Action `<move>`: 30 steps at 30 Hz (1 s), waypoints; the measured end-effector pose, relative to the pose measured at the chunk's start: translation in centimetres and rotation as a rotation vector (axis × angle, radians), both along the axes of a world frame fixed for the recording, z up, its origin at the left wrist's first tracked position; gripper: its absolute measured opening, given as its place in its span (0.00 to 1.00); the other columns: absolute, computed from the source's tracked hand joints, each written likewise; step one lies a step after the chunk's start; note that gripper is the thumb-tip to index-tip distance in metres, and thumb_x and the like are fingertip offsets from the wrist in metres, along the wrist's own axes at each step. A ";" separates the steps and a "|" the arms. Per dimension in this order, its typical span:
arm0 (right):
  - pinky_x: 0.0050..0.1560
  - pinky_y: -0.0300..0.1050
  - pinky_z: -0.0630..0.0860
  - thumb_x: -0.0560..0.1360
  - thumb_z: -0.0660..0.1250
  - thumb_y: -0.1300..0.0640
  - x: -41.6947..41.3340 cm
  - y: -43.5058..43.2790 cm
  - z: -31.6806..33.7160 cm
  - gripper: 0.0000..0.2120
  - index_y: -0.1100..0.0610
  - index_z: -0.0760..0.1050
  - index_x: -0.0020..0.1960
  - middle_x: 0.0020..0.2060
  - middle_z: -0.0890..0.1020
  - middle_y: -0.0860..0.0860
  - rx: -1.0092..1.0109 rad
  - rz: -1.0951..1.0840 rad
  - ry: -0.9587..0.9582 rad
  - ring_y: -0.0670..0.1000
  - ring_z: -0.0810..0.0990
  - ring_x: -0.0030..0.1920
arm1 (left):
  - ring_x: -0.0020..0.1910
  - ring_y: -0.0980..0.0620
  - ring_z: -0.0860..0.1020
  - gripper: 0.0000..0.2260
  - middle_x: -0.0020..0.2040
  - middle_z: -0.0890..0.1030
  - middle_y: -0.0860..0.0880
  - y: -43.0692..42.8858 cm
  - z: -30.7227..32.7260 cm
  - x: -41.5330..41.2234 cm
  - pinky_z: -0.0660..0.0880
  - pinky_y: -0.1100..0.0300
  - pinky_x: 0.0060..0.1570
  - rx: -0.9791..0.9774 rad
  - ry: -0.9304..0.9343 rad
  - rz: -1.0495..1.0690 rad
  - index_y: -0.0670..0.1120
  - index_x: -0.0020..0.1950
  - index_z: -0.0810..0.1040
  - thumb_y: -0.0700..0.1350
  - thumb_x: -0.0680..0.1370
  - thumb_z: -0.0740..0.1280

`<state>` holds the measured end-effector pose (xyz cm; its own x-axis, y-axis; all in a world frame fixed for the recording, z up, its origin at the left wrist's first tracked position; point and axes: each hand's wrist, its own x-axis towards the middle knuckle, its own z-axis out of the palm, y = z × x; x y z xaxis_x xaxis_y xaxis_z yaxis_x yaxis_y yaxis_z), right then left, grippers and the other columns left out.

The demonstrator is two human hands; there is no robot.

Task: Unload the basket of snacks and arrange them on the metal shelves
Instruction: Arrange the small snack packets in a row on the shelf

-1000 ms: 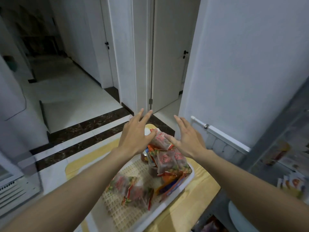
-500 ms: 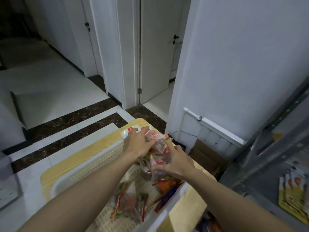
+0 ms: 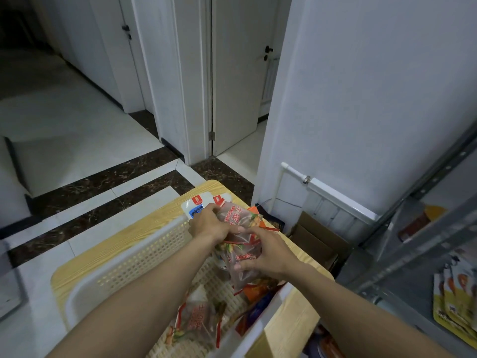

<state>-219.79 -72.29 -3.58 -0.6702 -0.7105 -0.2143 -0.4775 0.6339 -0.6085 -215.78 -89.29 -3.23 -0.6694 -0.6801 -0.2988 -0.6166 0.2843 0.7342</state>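
Nearby, box (image 3: 318, 237) btwn table (image 3: 129, 231), shelves (image 3: 418, 244); packets (image 3: 238, 220) gripped.

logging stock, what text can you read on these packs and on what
"圆干", red, likely, on the clear snack bags both the left hand and right hand grip; Latin lettering beside it too blurred.
Loose bag in the basket: red characters, blurred.
White pouches: red logo, blue label, unreadable.
Yellow packets on the metal shelf: too small.

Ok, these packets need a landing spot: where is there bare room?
Bare: the grey metal shelf board left of the yellow pouches, and the pale wooden tabletop strip right of the white mesh basket. Crowded: the basket's far end.
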 end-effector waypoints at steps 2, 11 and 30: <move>0.62 0.44 0.71 0.63 0.78 0.35 0.0 0.2 0.1 0.40 0.46 0.70 0.70 0.66 0.75 0.46 -0.016 0.024 -0.004 0.48 0.73 0.64 | 0.55 0.48 0.77 0.33 0.56 0.79 0.49 0.0 0.2 0.1 0.77 0.50 0.57 0.009 0.088 0.054 0.53 0.59 0.77 0.50 0.56 0.84; 0.50 0.32 0.71 0.63 0.80 0.41 0.4 0.8 0.6 0.28 0.46 0.76 0.60 0.53 0.76 0.38 -0.105 0.026 -0.105 0.39 0.75 0.53 | 0.49 0.50 0.79 0.22 0.57 0.77 0.49 -2.0 -0.3 2.3 0.82 0.47 0.43 0.194 0.442 0.117 0.55 0.51 0.79 0.31 0.67 0.76; 0.58 0.56 0.80 0.76 0.69 0.45 1.9 3.3 10.6 0.17 0.48 0.74 0.64 0.58 0.77 0.44 -0.510 -0.103 -0.073 0.51 0.79 0.59 | 0.63 0.49 0.75 0.16 0.66 0.75 0.52 -1.0 7.5 8.7 0.81 0.51 0.51 0.204 0.743 -0.146 0.59 0.60 0.77 0.39 0.79 0.66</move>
